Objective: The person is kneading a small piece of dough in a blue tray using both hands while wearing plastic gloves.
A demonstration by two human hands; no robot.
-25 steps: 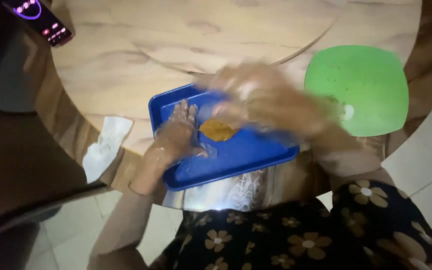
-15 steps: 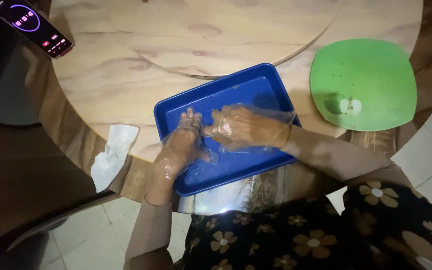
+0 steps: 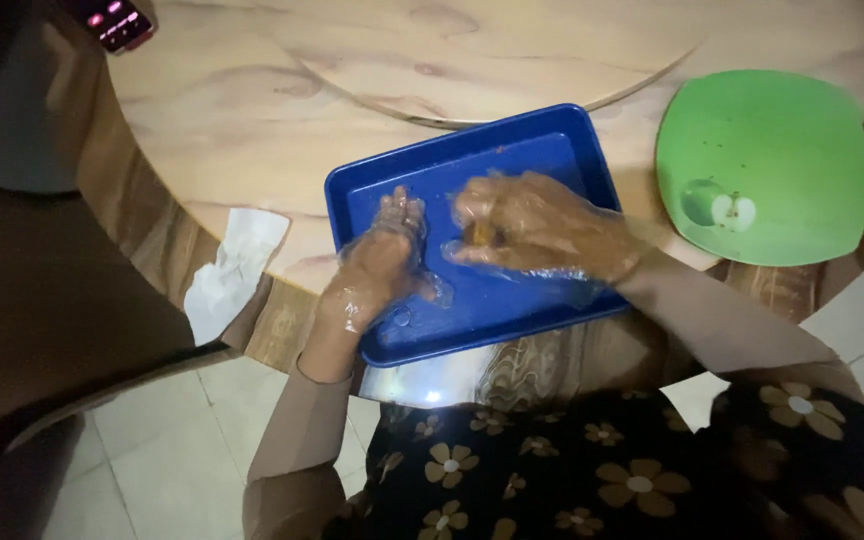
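Green plate (image 3: 792, 130) beside blue tray (image 3: 552, 140)

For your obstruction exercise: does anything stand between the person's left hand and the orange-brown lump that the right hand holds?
Nothing visible does. The left hand and right hand lie side by side over the blue tray; only bare tray separates the left hand from the lump.

the tray (image 3: 552, 135) was blue plastic, smooth and slightly glossy; the plate (image 3: 782, 130) was green plastic, matt; the table (image 3: 252, 100) showed pale wood grain, smooth; both hands, left hand (image 3: 377, 265) and right hand (image 3: 542, 225), wore thin clear plastic film gloves, wrinkled and shiny; the napkin (image 3: 232, 270) looked like white paper.
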